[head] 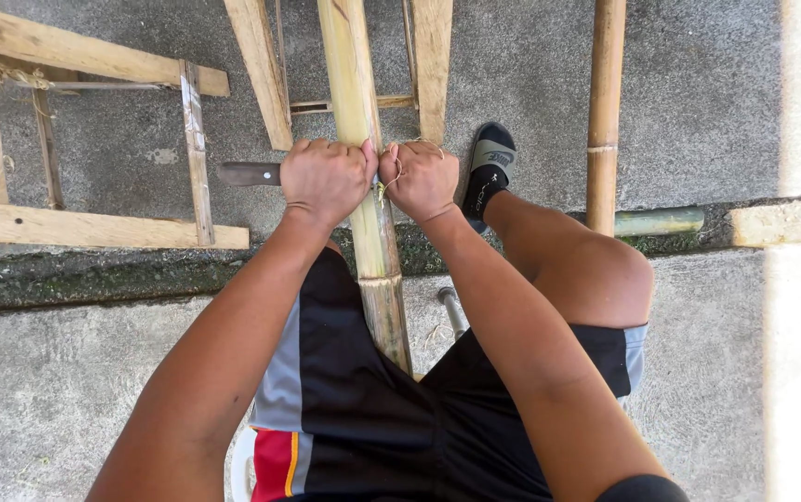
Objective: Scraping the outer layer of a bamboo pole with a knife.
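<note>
I see left hand (324, 178) fisted on knife (250, 173) | right hand (419, 177) fisted at blade's other end, across bamboo pole (363, 186) | risk: blade slips toward 6 o'clock thighs, pole rolls

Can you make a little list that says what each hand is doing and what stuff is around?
left hand: fist closed on a knife, blade sticking out to the left
right hand: fist closed beside the left, at the pole
bamboo pole: runs between the knees, under both hands
second bamboo pole: apart, on the right
wooden frame: left, on concrete
</note>
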